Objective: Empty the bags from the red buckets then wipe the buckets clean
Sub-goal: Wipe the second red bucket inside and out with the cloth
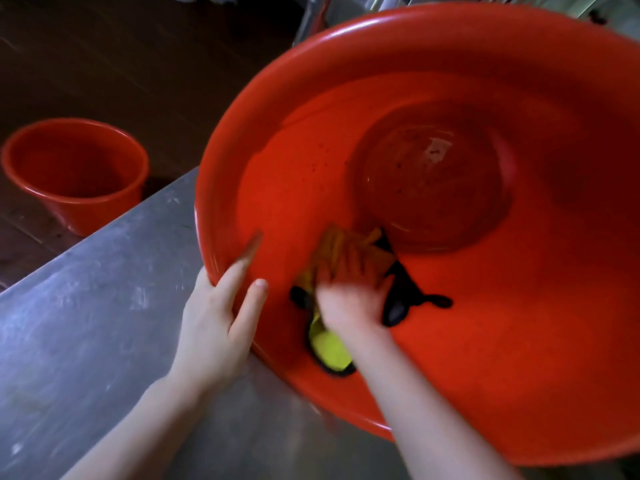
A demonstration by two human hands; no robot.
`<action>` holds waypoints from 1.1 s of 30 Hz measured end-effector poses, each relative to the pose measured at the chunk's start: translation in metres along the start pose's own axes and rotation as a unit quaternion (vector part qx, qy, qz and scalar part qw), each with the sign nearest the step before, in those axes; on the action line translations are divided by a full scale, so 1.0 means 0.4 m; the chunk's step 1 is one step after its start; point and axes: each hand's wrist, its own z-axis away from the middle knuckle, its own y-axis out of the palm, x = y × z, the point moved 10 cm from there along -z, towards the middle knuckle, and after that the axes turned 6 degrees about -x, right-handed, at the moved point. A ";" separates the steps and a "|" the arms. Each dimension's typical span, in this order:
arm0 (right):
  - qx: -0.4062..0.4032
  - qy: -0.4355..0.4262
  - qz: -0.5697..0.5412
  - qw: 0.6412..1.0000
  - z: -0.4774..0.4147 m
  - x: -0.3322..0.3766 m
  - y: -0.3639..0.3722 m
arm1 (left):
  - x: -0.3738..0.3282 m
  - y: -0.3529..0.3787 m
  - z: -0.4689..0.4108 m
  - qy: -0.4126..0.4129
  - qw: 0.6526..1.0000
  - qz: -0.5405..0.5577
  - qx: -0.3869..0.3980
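While the left hand [221, 306] clamps the near-left rim of the red bucket [519, 306], the blurred right hand [353, 296] presses a yellow cloth [329, 348], fingers flat, against its wall.

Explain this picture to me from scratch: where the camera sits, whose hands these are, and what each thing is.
There is no machine here. A person wears a wide-angle camera on the head, so you look down at their own two bare hands.

The left hand grips the rim of a large red plastic bucket, steadying it. The bucket has no bag in it and seems tipped toward the viewer on a scratched grey metal table.

The right hand is inside the bucket, pressing a yellow cloth with black edging against the inner wall. It is blurred, so how its fingers lie is unclear.

A smaller red plastic bucket stands on the dark floor beyond the table, and it too looks empty.
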 end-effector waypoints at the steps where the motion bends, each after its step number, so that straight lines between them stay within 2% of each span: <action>1: -0.022 -0.044 -0.013 0.999 0.058 0.059 -0.008 | 0.002 -0.003 -0.002 -0.003 1.000 0.001 -0.003; 4: -0.061 -0.121 -0.063 0.989 0.193 0.170 -0.040 | 0.007 -0.016 -0.010 -0.011 1.000 0.006 -0.011; 7: -0.017 -0.118 -0.087 0.989 0.156 0.158 -0.022 | 0.005 -0.021 -0.015 -0.007 1.000 0.012 -0.002; 10: -0.025 -0.035 -0.075 0.996 0.001 0.065 -0.013 | 0.005 -0.014 -0.006 -0.018 1.000 0.015 0.003; 13: 0.023 0.079 -0.137 0.987 -0.125 -0.015 0.002 | 0.007 -0.005 0.002 -0.016 1.000 0.023 0.014; 15: 0.012 0.101 -0.143 0.985 -0.139 -0.016 0.000 | 0.013 -0.009 -0.002 -0.013 1.000 0.021 0.007; 17: 0.000 0.078 -0.106 0.991 -0.095 0.024 -0.001 | 0.024 -0.019 -0.007 -0.016 1.000 0.016 -0.010; 19: -0.017 -0.018 -0.052 0.998 0.014 0.100 0.000 | 0.025 -0.019 -0.003 -0.015 1.000 0.008 -0.013; 21: -0.039 -0.081 -0.091 0.992 0.140 0.150 -0.021 | 0.016 -0.013 0.002 -0.010 1.000 0.003 0.000; 23: -0.045 -0.080 -0.114 0.989 0.182 0.155 -0.034 | 0.006 -0.012 -0.004 -0.006 1.000 0.002 0.010; 25: -0.047 -0.044 -0.106 0.992 0.141 0.135 -0.031 | -0.002 -0.009 -0.013 0.002 1.000 0.005 0.019; 27: -0.051 0.026 -0.106 0.993 0.062 0.089 -0.023 | 0.000 -0.010 -0.012 -0.005 1.000 0.006 0.024; 30: -0.005 0.132 -0.165 0.977 -0.057 -0.014 0.000 | -0.008 -0.007 0.020 -0.024 0.998 0.030 0.044; 33: 0.033 0.099 -0.104 0.989 -0.111 -0.069 0.023 | -0.029 0.018 0.069 -0.029 0.988 0.070 0.135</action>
